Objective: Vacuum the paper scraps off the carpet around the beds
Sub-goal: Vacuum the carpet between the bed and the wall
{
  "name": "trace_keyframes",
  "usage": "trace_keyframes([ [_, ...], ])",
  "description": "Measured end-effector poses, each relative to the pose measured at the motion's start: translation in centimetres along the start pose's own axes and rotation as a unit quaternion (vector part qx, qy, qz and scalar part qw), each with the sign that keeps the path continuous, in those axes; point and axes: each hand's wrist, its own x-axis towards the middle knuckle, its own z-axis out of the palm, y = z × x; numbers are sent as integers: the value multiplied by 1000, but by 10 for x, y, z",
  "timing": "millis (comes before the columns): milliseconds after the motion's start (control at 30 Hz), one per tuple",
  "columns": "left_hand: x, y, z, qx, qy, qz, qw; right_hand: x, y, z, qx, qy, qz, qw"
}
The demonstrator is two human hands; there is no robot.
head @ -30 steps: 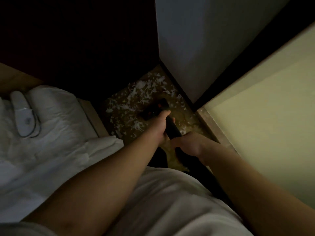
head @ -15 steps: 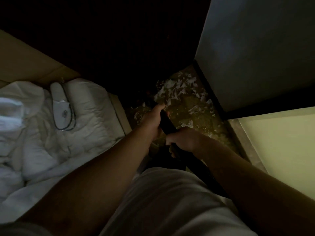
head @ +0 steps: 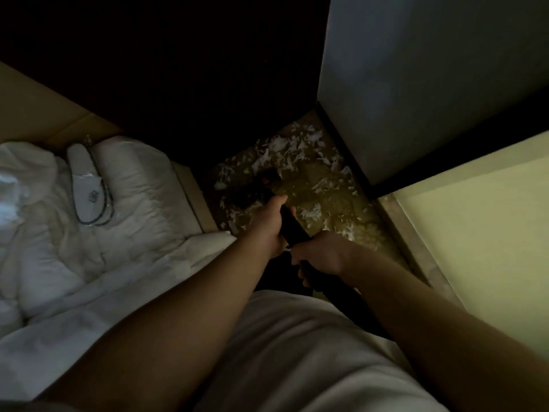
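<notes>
The room is very dark, so much of it is hard to see. Both hands hold a black vacuum pole [head: 292,228]. The left hand [head: 269,226] is farther out, and its grip is closed tight round the pole. The right hand [head: 322,254] is nearer the body, and its grip is closed round the pole too. Below the right hand the pole is lost in the dark. The vacuum head [head: 264,188] is only a dark lump on the carpet [head: 335,203], and its shape cannot be made out.

The paper scraps [head: 285,148] are small white bits on the carpet to the right of the bed [head: 133,209]. Most lie past the vacuum head and some lie around it. The bed has a crumpled white cover and is cut off at the left edge. A white slipper [head: 84,185] lies on the bed, with a thin dark cord [head: 105,203] looped beside it. Beyond the bed all is black. Far to the right of the bed stand a pale panel [head: 416,84] and a yellowish flat surface [head: 481,248]. What these two are cannot be told.
</notes>
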Motion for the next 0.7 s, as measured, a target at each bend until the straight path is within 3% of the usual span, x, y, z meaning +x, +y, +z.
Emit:
trace_keyframes([
  [233,-38,-80,39,0,-19,22,1000,-50,78,-33,9,18,5,1000],
  [533,-83,-202,92,69,-69,-14,995,-111,197,-77,-14,73,13,997],
  [700,-105,-253,119,79,-99,-34,991,-141,251,-99,42,72,36,996],
])
